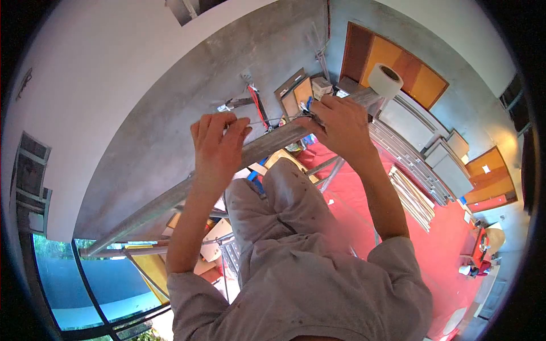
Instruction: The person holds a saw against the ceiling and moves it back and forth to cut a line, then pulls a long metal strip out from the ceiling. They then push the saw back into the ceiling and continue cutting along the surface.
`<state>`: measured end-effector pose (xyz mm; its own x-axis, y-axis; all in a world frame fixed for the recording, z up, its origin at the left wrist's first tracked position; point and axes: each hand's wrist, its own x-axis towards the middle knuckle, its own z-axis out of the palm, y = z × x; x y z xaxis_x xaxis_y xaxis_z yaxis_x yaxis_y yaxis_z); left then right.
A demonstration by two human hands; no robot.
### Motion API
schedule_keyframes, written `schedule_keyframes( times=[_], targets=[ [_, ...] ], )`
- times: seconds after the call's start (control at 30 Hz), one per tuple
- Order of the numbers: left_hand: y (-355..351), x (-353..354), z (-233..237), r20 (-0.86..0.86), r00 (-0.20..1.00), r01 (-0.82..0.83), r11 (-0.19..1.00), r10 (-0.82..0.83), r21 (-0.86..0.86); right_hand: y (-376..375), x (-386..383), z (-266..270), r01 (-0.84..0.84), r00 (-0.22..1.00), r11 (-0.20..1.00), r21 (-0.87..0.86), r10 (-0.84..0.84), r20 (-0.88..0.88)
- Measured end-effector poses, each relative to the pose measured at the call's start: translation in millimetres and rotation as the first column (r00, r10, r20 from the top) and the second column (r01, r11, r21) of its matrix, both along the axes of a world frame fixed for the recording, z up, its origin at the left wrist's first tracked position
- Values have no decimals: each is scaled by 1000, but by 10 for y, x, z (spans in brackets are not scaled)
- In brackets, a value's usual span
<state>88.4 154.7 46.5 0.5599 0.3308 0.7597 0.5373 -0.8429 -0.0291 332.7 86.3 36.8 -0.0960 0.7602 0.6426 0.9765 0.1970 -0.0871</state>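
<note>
**Wire stretched taut between two hands over a bar**

The left hand (219,139) is pinching one end of a thin wire (267,120), its grip closed with fingertips bunched. The right hand (338,122) is gripping the other end in a closed fist; whether it is also holding a small tool is too unclear to tell. Both hands seem to be pulling apart, which is drawing the wire straight. It is running just above a slanting metal bar (170,196), and both hands are resting against the bar, probably for steadiness. A tape roll (385,79) is sitting at the bar's far end, likely parked within reach. The red floor (443,238) is lying well below.
</note>
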Motion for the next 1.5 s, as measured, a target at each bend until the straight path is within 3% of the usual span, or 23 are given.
schedule_keyframes(
  times=[0.3, 0.4, 0.47, 0.53, 0.57, 0.6, 0.63, 0.67, 0.73, 0.83, 0.93, 1.0, 1.03, 1.07, 1.1, 1.17, 1.23, 1.27, 1.3, 1.33, 1.4, 1.43, 1.5],
  targets=[
    [110, -62, 294, -101, 992, -68, 989, 81, 129, -90, 12, -215, 89, 982, 990, -106, -105, -158],
    [157, -66, 313, -141, 988, -44, 992, 60, 116, -17, 10, -365, 35, 981, 999, -14, -37, -190],
    [232, -166, 248, -178, 982, -45, 991, 67, 130, -5, -42, -407, 77, 966, 958, -276, -140, -217],
    [436, -378, -14, -238, 963, -86, 979, 129, 184, -48, 1, -643, -37, 952, 973, -227, -35, -304],
    [600, -503, -112, -255, 967, 28, 990, 9, 139, -130, 30, -739, -36, 946, 972, -233, -42, -322],
    [853, -679, -249, -301, 952, -1, 987, 50, 164, -230, 66, -835, -36, 939, 971, -238, -48, -340],
    [1027, -696, -189, -324, 941, 145, 982, -100, 118, -406, 156, -791, -36, 940, 957, -286, -65, -336],
    [1330, -828, -270, -460, 886, 142, 981, -67, 131, -527, 180, -718, -75, 935, 943, -324, -47, -352],
    [708, -159, 181, -453, 879, 274, 937, -151, 218, -601, 133, -634, -274, 905, 899, -342, 121, -407],
    [691, -31, 427, -585, 773, 457, 854, -244, 248, -622, -19, -921, -397, 790, 869, -295, 161, -591],
    [557, 89, 405, -167, 949, 276, 961, -269, 21, -714, -117, -978, -388, 632, 919, -63, 216, -744],
    [403, 215, 540, 104, 986, 87, 943, -127, 320, -680, -163, -1014, -261, 559, 964, 45, 189, -807],
    [613, 111, 386, 294, 952, 42, 987, -87, 156, -640, -185, -976, -210, 500, 976, 58, 159, -851],
    [905, -104, 51, 324, 946, 51, 985, 5, -162, -599, -195, -921, -171, 440, 983, 70, 139, -887],
    [708, -65, 38, -86, 938, -347, 886, 337, -309, -637, -188, -720, -217, 375, 973, 81, 160, -913],
    [1180, -258, -569, -596, 800, -539, 522, 72, -661, -547, -266, -562, -223, 392, 926, 304, 371, -842],
    [506, -222, -217, -619, 785, -428, 706, -19, -565, -521, -435, -309, -329, 349, 837, 437, 538, -767],
    [683, -302, -362, -785, 613, -424, 804, -85, -418, -537, -454, -186, -399, 323, 800, 448, 580, -748],
    [366, -219, -152, -767, 642, -558, 677, -14, -480, -589, -504, 0, -374, 403, 809, 453, 582, -707],
    [962, -597, -830, -725, 680, -362, 808, -112, -465, -643, -548, 186, -383, 380, 798, 466, 596, -708],
    [482, -464, -455, -678, 728, -355, 790, -102, -500, -667, -690, 453, -388, 321, 751, 535, 654, -685],
    [527, -443, -586, -631, 776, -396, 785, 8, -477, -629, -791, 544, -383, 288, 712, 589, 698, -656],
    [622, -412, -724, -594, 803, -516, 552, 45, -655, -807, -926, 823, -408, 214, 685, 604, 715, -666]
  ],
)
